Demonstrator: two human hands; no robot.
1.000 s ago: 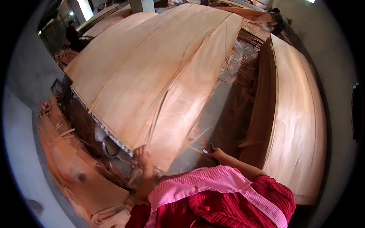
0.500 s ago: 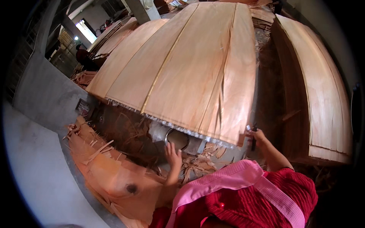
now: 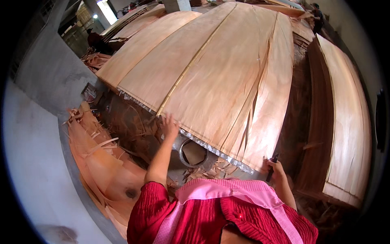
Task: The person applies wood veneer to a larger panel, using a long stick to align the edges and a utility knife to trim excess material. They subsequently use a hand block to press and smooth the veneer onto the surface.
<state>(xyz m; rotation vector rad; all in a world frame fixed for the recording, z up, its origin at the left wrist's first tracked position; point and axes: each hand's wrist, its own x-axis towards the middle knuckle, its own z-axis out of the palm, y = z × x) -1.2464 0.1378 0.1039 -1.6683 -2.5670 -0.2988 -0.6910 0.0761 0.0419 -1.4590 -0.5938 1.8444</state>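
Note:
A broad stack of pale wood veneer sheets [image 3: 227, 77] spreads out ahead of me, with a narrow yellowish gap running lengthwise through its top layer. My left hand [image 3: 170, 127] rests on the near edge beside the end of that gap, its fingers apart and laid on the wood. At the stack's near right corner, my right hand [image 3: 277, 167] is closed around a slim black tool [image 3: 271, 171], held upright; its exact kind cannot be made out. A ragged whitish fringe [image 3: 221, 151] lines the near edge between my hands.
Below the stack's edge stands a round metal ring [image 3: 181, 153], with wood scraps around it. Veneer offcuts [image 3: 105, 175] are heaped against a low grey wall [image 3: 36, 154] on the left. Another veneer stack [image 3: 349, 134] stands at right. Two people are in the background.
My left hand has moved up and forward from below the edge onto the sheet. My right hand stays at the right corner with the black tool. The view has shifted slightly.

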